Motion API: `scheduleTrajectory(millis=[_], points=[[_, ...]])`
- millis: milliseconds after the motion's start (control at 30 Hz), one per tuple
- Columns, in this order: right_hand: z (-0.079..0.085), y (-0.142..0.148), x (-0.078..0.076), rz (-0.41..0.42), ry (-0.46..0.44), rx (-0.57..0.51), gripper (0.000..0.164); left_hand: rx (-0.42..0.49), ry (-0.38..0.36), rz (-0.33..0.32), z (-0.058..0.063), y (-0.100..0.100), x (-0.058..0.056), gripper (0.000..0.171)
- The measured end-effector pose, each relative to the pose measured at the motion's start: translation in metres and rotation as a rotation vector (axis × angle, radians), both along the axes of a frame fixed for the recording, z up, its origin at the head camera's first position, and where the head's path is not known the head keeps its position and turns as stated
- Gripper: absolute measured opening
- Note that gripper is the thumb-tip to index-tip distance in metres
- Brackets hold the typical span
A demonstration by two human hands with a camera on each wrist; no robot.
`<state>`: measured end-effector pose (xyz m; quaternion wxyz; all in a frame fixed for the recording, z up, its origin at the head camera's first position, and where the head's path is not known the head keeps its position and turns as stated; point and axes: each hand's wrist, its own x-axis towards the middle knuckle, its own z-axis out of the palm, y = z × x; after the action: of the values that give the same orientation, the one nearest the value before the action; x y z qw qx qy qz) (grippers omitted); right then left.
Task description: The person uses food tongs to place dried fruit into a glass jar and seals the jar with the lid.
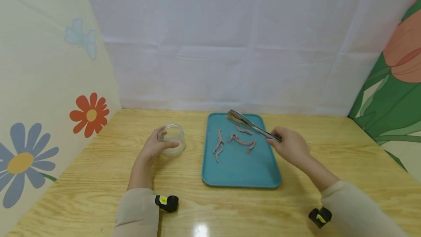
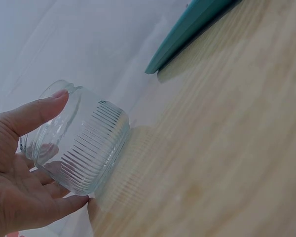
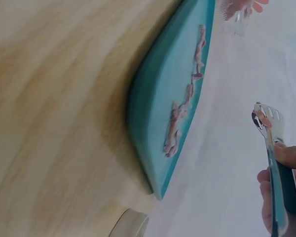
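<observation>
My left hand (image 1: 156, 145) grips a clear glass jar (image 1: 175, 149), thumb on one side and fingers round the other. Vertical ribs mark the jar's wall (image 2: 96, 148), and it stands upright on the table without a lid. In my right hand (image 1: 291, 147) are metal tongs (image 1: 253, 125), held by the handle end over the far right of a teal tray (image 1: 243, 175). A small pinkish-brown piece (image 3: 263, 118) shows between the tongs' slotted tips. Several thin, crooked, pinkish strips, like raw meat, lie on the tray, one of them a bent strip (image 1: 243, 142).
The wooden table (image 1: 98, 178) ends at a white cloth backdrop (image 1: 230, 65). Flower-painted panels stand left and right, the left one (image 1: 42, 83) closer to the jar. A beige rounded object (image 3: 130, 224), partly cut off, shows low in the right wrist view.
</observation>
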<state>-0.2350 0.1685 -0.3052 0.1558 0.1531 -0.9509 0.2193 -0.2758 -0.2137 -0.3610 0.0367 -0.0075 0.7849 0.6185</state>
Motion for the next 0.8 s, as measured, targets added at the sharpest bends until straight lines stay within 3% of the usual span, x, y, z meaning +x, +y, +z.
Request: scheduleTrajectory(millis=[267, 633, 800], points=[[0.010, -0.030, -0.006, 0.013, -0.021, -0.036, 0.015, 0.012, 0.003, 0.005, 0.000, -0.001, 0.002, 0.102], [0.015, -0.071, -0.008, 0.092, -0.036, -0.122, 0.014, 0.023, 0.009, -0.001, -0.003, 0.000, -0.001, 0.104], [0.016, -0.089, -0.008, 0.087, -0.035, -0.098, 0.014, 0.028, 0.014, 0.005, -0.001, 0.001, 0.000, 0.104]])
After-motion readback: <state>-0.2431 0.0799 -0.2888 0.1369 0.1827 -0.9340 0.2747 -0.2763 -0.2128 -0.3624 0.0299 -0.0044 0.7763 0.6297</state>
